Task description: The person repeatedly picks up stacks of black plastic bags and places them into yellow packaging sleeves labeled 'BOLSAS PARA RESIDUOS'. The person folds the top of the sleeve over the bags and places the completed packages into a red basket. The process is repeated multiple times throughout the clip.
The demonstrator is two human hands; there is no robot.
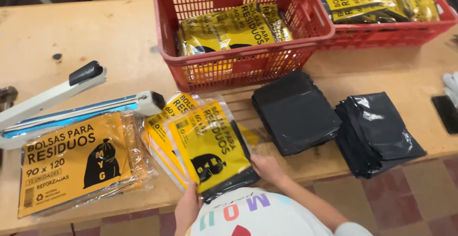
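Yellow-and-black flat packets (210,145) fanned at table's near edge; orange packets (74,162) lie left; more yellow packets (234,28) fill red crates.
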